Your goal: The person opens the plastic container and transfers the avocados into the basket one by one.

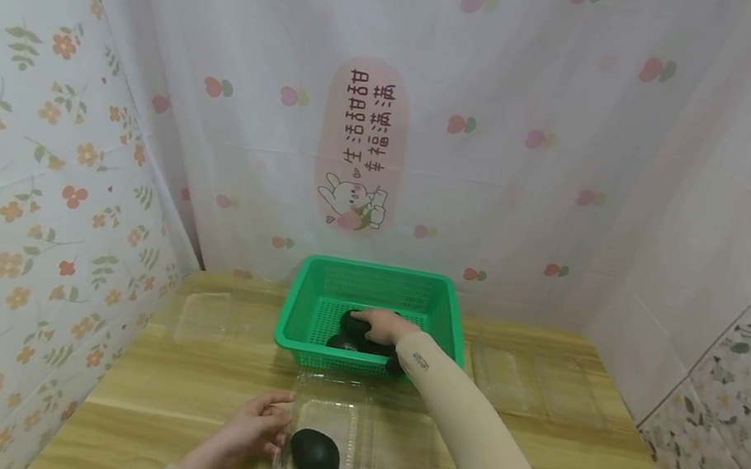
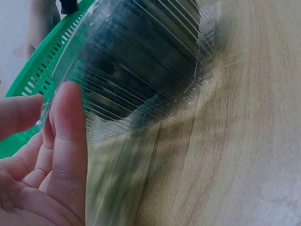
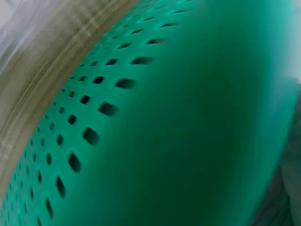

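A dark avocado (image 1: 315,456) lies in the near end of a clear plastic clamshell box (image 1: 352,440). My left hand (image 1: 248,432) is at the box's left side; in the left wrist view its thumb and a finger pinch the clear rim. Inside a green basket (image 1: 301,314), my right hand (image 1: 389,327) reaches down from the right, its finger and thumb spread round a dark avocado (image 1: 356,323). Another avocado (image 1: 343,342) sits just in front of that one. The right wrist view shows mostly the basket's perforated wall (image 3: 141,141), and the fingers are out of it.
The box's clear lid (image 1: 410,459) lies opened out to its right. Other clear plastic boxes stand at the back left (image 1: 204,317) and back right (image 1: 537,385) of the wooden table (image 1: 143,395). Printed curtains (image 1: 267,165) close off the back and both sides.
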Demonstrator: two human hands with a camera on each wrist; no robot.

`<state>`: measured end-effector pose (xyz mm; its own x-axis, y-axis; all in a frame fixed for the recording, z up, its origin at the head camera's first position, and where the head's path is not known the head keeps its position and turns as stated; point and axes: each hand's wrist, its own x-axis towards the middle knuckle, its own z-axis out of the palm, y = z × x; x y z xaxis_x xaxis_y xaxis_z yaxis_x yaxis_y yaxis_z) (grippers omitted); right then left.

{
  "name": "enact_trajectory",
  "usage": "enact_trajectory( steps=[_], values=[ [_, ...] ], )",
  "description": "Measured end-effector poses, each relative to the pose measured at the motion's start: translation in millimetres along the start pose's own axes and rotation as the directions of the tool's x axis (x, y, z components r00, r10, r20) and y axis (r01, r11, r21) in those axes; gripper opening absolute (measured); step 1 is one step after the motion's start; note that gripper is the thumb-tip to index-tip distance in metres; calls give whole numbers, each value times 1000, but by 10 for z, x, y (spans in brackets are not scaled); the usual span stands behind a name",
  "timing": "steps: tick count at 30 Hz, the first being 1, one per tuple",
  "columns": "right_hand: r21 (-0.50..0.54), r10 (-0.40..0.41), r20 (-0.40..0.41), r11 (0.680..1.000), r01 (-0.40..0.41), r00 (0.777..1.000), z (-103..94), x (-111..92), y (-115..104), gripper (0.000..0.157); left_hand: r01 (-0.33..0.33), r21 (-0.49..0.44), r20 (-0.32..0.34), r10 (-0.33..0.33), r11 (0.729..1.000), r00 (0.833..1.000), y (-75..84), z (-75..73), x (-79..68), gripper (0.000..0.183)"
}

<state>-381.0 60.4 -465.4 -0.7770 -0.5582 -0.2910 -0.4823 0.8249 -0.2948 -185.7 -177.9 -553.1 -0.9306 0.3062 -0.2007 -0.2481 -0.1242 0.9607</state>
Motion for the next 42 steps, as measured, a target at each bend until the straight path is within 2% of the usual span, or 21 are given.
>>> enact_trajectory(
  steps=[5,9,15,21,25,28,31,33,35,38,40,42],
  values=[
    [39,14,13,999,-15,1000,17,-12,13,51,-1,12,-5,1,1000,1000,11,-19,-3,53],
    [69,-17,-14,997,17,1000,-6,-75,27,46,-2,20,-13,2,1000,1000,4,-25,8,52],
    [143,-81,-95,985,94,992,9,-340,58,41,11,14,7,-11,1000,1000,-14,30,41,55],
    [177,-161,-200,964,198,966,115,-613,-36,39,-3,10,2,3,1000,1000,-12,46,42,53],
    [95,-191,-323,968,233,927,228,-807,-180,35,2,11,6,-2,1000,1000,-8,26,20,53],
    [-13,-256,-417,961,275,872,329,-943,-330,31,2,14,9,-3,1000,1000,-2,11,6,53],
    [-92,-341,-463,936,339,818,431,-1043,-507,28,-6,17,14,5,1000,1000,-6,-5,-1,52],
    [-96,-379,-456,920,379,805,500,-1098,-634,29,-8,18,16,7,1000,1000,0,-14,-4,52],
    [-57,-391,-403,913,404,827,582,-1139,-750,32,-5,19,17,5,1000,1000,5,-23,-2,53],
    [23,-386,-266,914,406,884,724,-1191,-895,39,4,19,18,-4,1000,1000,15,-27,-1,55],
    [47,-381,-177,918,395,907,827,-1208,-956,44,10,23,19,-11,1000,1000,10,-27,7,55],
    [49,-373,-118,924,380,920,923,-1226,-999,48,13,29,21,-14,999,1000,9,-20,10,55]
  ],
)
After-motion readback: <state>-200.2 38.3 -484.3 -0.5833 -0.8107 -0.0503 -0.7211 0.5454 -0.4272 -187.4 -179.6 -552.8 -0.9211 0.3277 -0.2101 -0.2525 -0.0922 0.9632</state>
